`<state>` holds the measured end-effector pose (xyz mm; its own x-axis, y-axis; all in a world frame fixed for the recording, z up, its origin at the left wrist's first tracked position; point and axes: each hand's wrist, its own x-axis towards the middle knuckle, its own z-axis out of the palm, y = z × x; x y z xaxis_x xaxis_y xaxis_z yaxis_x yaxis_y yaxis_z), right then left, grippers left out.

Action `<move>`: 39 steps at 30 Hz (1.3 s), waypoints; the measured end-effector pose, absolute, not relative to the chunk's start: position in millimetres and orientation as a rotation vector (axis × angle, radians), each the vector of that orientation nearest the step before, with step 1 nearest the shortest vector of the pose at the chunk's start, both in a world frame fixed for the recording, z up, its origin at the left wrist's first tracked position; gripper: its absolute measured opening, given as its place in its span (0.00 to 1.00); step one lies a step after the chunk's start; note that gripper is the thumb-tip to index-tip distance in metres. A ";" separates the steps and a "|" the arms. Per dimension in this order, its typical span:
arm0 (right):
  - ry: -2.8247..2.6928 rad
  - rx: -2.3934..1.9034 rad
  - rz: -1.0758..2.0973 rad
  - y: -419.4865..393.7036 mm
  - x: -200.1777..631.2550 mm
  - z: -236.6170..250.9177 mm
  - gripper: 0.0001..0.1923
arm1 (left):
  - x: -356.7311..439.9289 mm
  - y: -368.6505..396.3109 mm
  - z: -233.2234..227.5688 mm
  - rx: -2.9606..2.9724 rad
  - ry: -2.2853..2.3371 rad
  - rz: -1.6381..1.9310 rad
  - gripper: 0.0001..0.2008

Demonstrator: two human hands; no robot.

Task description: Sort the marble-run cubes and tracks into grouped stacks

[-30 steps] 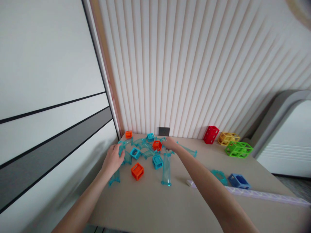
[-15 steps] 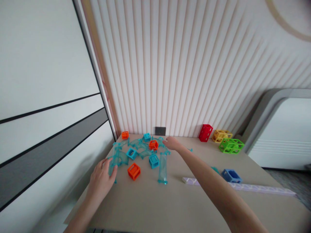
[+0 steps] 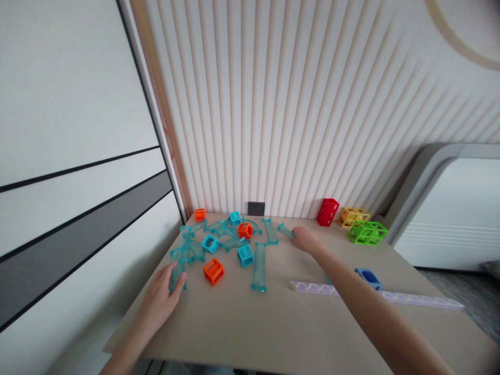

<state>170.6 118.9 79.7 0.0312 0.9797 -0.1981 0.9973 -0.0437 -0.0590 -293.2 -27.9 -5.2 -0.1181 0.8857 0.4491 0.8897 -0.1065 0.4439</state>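
Note:
My right hand (image 3: 305,239) is closed on the near end of a translucent teal track piece (image 3: 285,230) toward the back of the table. My left hand (image 3: 161,290) rests at the table's left side, thumb and fingers apart around another teal track piece (image 3: 177,277); whether it touches that piece is hard to tell. Right of the left hand sits an orange cube frame (image 3: 213,271). Two straight teal track pieces, one near (image 3: 259,266) and one farther back (image 3: 270,232), lie between my hands.
Curved teal tracks (image 3: 233,244), blue cubes (image 3: 246,255) and orange cubes (image 3: 245,230) are scattered at the back left. Red (image 3: 328,212), yellow (image 3: 353,216) and green (image 3: 367,233) block frames stand at the back right. A lilac strip (image 3: 422,300) lies under my right forearm, beside a blue block (image 3: 369,278).
My right hand has moved right, away from the cluster of tracks, and now holds a track piece. A straight track shows where it was. My left hand has shifted slightly nearer.

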 end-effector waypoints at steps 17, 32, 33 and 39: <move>3.175 0.994 0.105 62.2 36.5 112.1 0.18 | -280.5 -33.7 -15.6 -2.018 -1.983 -1.060 0.25; 3.419 0.912 0.249 36.9 24.6 90.2 0.19 | -278.4 -36.6 -15.2 -2.050 -1.960 -0.898 0.26; 3.427 0.944 0.224 31.2 37.7 87.9 0.19 | -278.1 -36.6 -15.1 -2.051 -1.953 -0.898 0.26; 3.235 1.339 0.093 17.9 126.5 83.3 0.17 | -278.6 -36.1 -16.7 -2.061 -1.937 -0.851 0.30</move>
<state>126.5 17.9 83.3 -0.6528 0.6742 0.3456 0.6929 0.7157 -0.0873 -278.6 -36.1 -16.7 -0.0172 0.8533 0.5212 0.9609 -0.1300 0.2444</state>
